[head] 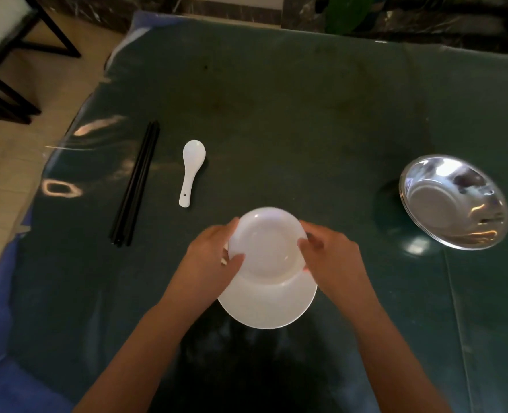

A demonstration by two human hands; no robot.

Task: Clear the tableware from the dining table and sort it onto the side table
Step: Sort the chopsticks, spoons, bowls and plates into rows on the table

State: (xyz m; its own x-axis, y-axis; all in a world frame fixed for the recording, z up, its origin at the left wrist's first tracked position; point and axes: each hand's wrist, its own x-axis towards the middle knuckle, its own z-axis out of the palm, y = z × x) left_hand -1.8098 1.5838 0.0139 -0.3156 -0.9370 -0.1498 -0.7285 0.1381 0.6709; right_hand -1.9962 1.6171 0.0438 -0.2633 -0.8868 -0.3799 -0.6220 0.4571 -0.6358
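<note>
Both hands are keeping a grip on a white bowl: the left hand is curling round its left rim with the thumb lying over the edge, and the right hand is pinching the right rim, fingers on the outside. This bowl is sitting over a white plate, whose near half is showing beneath it; whether the bowl is resting on the plate or being held just above it cannot be told. Nothing is showing inside the bowl.

To the right, well apart from the hands, a shiny metal bowl is standing on the worktop, holding only reflections. To the left, a white soup spoon is lying with its scoop pointing away and its handle toward the person, and further left a pair of black chopsticks is lying side by side, roughly parallel to the spoon. All of them are resting on a dark green cover under clear plastic sheeting. Past the far left corner, a dark chair frame is standing on a pale tiled floor.
</note>
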